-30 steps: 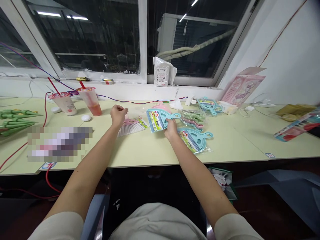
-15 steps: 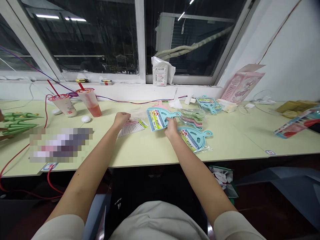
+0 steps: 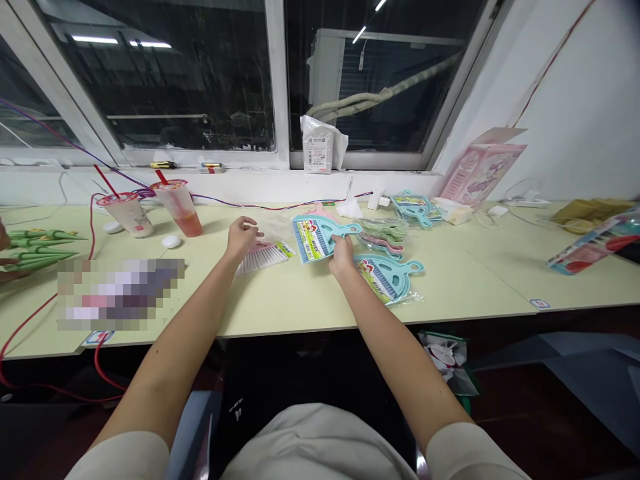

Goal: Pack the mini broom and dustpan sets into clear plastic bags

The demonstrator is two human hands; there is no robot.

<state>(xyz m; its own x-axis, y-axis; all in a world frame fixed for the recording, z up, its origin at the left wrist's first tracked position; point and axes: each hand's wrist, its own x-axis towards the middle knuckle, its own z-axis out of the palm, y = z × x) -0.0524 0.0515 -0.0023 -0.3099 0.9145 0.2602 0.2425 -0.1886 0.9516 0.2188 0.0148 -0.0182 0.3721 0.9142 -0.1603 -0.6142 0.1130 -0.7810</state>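
Observation:
My right hand (image 3: 342,255) grips a light-blue dustpan and brush set (image 3: 311,239) by its handle end, with a printed card on its front. My left hand (image 3: 242,235) is beside a pink brush with white bristles (image 3: 264,256) that lies on the table. Its fingers are curled, with a gap between thumb and forefinger. Clear plastic film (image 3: 280,225) spreads behind the brush. A pink dustpan (image 3: 323,211) shows partly behind the blue set. Close to my right wrist lies another blue set in clear wrap (image 3: 387,277).
More wrapped sets (image 3: 383,237) and a blue set (image 3: 416,208) lie behind to the right. Two drink cups with straws (image 3: 181,210) stand at the left. A pink box (image 3: 485,170) leans by the wall. Another person's hand touches green cone-shaped things (image 3: 43,243) at far left.
My left hand's fingers have lifted and loosened from a closer pinch. My right hand and the blue set have stayed nearly still; the view has shifted slightly.

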